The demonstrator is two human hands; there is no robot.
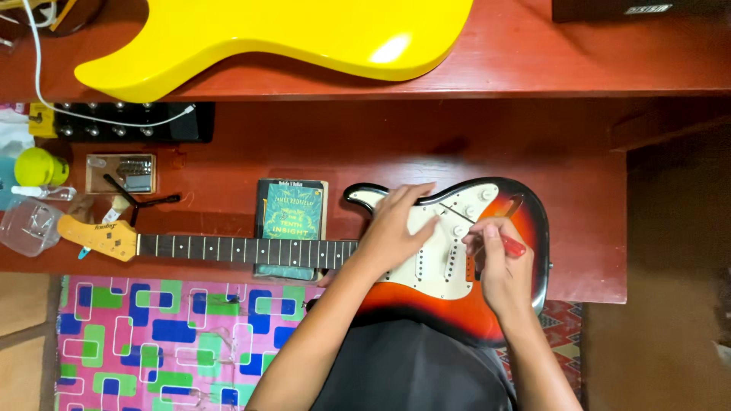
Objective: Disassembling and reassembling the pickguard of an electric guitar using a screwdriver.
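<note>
We see the sunburst guitar [449,304] flat on the red desk [396,144], body toward us and partly over the desk edge, neck [244,249] running left across a green book [289,213] that props it.

Risks, as we judge them:
- The body hangs off the edge near our lap. Pressing down hard could tip or slide it, and only the book steadies the neck.
- Our left hand [396,224] lies open and flat on the white pickguard [438,262], holding nothing. If it lifts, the plate could shift.
- Our right hand [499,262] is curled around a red-handled screwdriver [512,245], shaft angled toward the knobs. A slip there would scratch the plate or the finish.
- We cannot tell whether the tip is seated in a screw.

Surface and room: worn red wood, with a raised shelf behind carrying a yellow guitar body [274,38]. At the left end we see a black pedal unit [133,122] with a white cable [46,84], a small parts tray [122,173], a clear plastic box [27,224] and a yellow-green ball [38,166]. A pink patterned mat [167,342] covers the floor below.
</note>
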